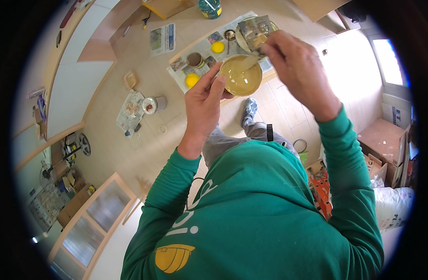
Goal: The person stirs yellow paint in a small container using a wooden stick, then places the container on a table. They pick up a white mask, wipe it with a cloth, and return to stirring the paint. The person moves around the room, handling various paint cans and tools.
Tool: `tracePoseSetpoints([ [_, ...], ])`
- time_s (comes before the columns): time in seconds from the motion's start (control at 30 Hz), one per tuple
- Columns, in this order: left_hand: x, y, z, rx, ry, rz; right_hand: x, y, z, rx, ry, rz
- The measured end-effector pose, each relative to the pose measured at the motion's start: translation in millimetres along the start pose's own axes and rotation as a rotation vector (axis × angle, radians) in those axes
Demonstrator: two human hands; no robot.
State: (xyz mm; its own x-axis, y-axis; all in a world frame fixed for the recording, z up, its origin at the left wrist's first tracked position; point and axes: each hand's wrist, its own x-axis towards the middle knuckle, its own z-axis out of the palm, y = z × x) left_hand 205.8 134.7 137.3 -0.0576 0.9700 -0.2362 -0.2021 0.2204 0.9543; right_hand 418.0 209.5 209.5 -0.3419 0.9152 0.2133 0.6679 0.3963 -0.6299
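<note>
My left hand [205, 95] holds a round bowl [242, 87] by its left side, thumb at the rim. Thick, glossy yellow-tan paint or paste fills the bottom of the bowl. Over the bowl's upper right rim, my right hand [300, 70] is closed on a pale, flat-ended mixing tool [252, 60]. The tool's tip reaches into the bowl; its handle is mostly hidden by my fingers. Beyond the bowl, a newspaper-covered bench [269, 65] carries an open tin [195, 59] with brown inside, two yellow lids [218, 47] and a small dark-stained round dish [229, 35].
A dark green bucket [209, 8] stands beyond the bench. Newspaper [163, 38] lies on the floor. To the left are a white-topped can [151, 105] and a crumpled plastic sheet [129, 114]. A glazed door panel [90, 224] is lower left; cardboard boxes [384, 140] stand right.
</note>
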Motion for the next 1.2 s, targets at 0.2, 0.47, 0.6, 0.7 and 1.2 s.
tracePoseSetpoints([
  [0.2, -0.4, -1.8, 4.4, -0.067, 0.002, 0.008, -1.1, 4.8, 9.1, 0.051, -0.092, -0.036],
  [0.47, -1.4, -1.7, 0.7, 0.013, 0.015, -0.010, -3.3, 10.1, -13.1, -0.071, -0.139, -0.034],
  [0.6, -3.1, -1.8, 0.6, -0.038, 0.013, -0.001, -12.4, 16.6, 4.1, 0.132, -0.113, 0.088],
  [0.7, -2.8, 1.0, -2.5, -0.040, 0.034, 0.015, -12.4, 28.4, 8.4, 0.285, -0.099, 0.254],
  [1.2, -2.7, 16.6, -0.3, 0.030, 0.031, 0.047, -26.0, 26.8, -0.4, 0.502, 0.064, 0.318],
])
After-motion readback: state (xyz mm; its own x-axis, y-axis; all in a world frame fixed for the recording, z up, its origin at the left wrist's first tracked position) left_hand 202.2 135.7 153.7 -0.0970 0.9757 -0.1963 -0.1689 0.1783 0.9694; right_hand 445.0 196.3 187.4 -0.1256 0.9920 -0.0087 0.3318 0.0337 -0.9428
